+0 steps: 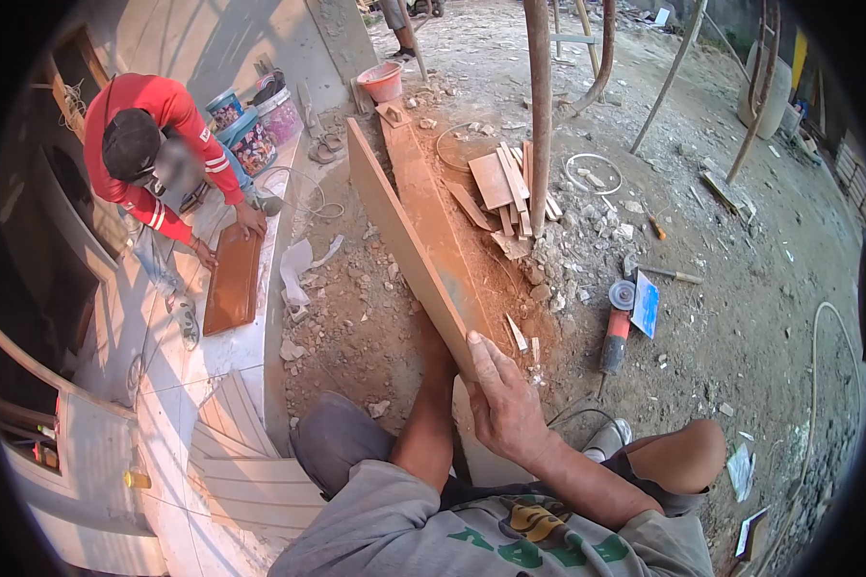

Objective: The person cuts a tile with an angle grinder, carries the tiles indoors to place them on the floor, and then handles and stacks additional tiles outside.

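A long, flat tile (pixel 409 255), tan on its edge, stands tilted on its long side in front of me and reaches away to the upper left. My right hand (pixel 502 399) grips its near end, fingers over the top edge. My left forearm runs up to the tile, but the left hand is hidden behind it, so its fingers do not show. Beneath and beside the tile lies a dusty orange-brown plank (pixel 428 207). To the right, an angle grinder (pixel 614 337) rests on the ground beside a blue-and-white sheet (pixel 646 306) and a hammer (pixel 672 274).
At the left, a co-worker in a red top (pixel 149 106) bends over a brown panel (pixel 233 281). Cut tile pieces (pixel 496 183) are piled beside a wooden pole (pixel 540 115). Buckets (pixel 250 144), a red basin (pixel 381 82), rubble and a cable (pixel 818 385) lie around.
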Available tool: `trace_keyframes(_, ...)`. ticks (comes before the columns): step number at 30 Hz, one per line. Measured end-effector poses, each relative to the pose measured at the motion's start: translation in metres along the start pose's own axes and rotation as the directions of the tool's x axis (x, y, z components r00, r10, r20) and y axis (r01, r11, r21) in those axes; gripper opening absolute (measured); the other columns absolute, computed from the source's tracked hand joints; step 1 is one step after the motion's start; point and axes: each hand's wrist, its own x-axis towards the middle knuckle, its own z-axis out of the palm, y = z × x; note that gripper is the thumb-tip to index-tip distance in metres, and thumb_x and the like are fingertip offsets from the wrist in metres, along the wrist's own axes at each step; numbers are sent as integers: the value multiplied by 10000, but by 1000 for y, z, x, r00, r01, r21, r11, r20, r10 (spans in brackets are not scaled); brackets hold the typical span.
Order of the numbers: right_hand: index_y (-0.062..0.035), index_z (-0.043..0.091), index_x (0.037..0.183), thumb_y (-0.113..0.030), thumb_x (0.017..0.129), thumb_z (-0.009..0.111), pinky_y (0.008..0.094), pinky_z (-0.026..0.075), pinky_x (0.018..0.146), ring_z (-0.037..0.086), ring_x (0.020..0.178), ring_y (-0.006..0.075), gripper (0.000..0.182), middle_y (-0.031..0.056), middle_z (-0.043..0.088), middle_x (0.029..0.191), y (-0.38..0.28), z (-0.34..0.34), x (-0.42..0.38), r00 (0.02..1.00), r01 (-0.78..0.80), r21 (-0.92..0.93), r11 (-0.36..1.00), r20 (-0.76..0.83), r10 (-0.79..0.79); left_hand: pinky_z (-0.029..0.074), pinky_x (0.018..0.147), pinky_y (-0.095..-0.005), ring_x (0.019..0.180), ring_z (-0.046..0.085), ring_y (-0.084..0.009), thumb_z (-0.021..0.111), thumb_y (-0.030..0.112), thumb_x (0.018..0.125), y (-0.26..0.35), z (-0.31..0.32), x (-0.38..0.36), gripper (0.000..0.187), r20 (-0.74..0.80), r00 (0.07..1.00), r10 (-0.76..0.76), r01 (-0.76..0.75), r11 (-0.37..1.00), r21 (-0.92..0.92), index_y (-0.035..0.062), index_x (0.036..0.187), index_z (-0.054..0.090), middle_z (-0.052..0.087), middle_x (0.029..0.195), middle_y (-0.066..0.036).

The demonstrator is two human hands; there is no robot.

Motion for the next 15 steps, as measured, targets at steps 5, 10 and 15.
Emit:
trace_keyframes(5,-14,370,1408,-33,848,548,426,491,888,541,1111,410,589,261,504,1267,4,2,-2,995,37,-21,999,-90,-39,405,1010,-401,1239,466,-262,160,637,960,-19,-22,17,733,-14,994,108,-107,993,54,116,1458,289,409,1409,-148)
trace_keyframes(10,-3,443,1360,-8,816,570,406,516,825,593,1023,388,559,250,552,1200,4,-2,-1,992,23,4,1000,-124,-22,452,940,-388,1096,577,-278,231,699,919,-18,-23,13,827,-162,984,78,-45,978,202,26,1326,487,573,1231,-175)
trace_keyframes(15,34,468,1334,106,720,496,381,526,743,634,854,365,619,267,570,1169,15,-5,-1,990,49,-5,999,-134,-49,472,895,-376,1025,613,-269,280,708,909,-18,-25,12,846,-190,974,123,-82,975,209,-17,1246,556,611,1170,-185)
